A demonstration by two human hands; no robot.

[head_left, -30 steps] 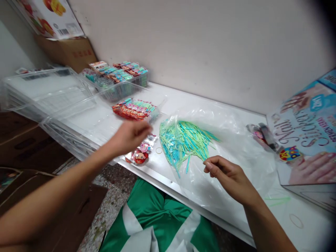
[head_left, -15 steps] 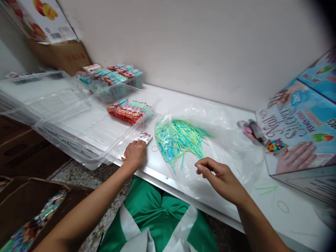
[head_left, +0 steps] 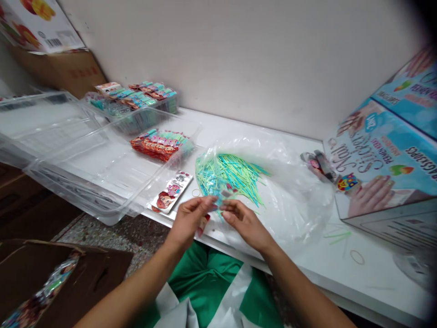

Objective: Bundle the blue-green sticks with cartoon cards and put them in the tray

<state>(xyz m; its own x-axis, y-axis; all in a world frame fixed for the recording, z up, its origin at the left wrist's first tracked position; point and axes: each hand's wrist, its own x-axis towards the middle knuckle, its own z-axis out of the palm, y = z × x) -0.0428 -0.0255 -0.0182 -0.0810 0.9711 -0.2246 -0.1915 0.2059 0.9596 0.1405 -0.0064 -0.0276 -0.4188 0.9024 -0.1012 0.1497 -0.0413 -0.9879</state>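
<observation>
My left hand (head_left: 189,221) and my right hand (head_left: 247,225) meet above the table's front edge, both with fingers pinched. Between their fingertips is a small printed packet (head_left: 203,224); its red end shows under my left fingers, and its bluish, shiny upper part is blurred. Whether a straw is in my fingers too, I cannot tell. Just left of my left hand lies a flat pile of white packets (head_left: 172,191) printed with a red-haired figure. Behind my hands, green and blue thin straws (head_left: 239,175) spill from a clear plastic bag (head_left: 290,200).
A clear plastic tray (head_left: 112,214) sticks out over the table edge at left. A bundle of red packets (head_left: 155,146) and a filled clear bin (head_left: 172,105) are farther back. A blue printed box (head_left: 385,155) stands at right; an open carton (head_left: 102,273) is low at left.
My left hand has lifted a packet from the pile and moved right. My right hand has come left to meet it at the packet. The view has shifted slightly.
</observation>
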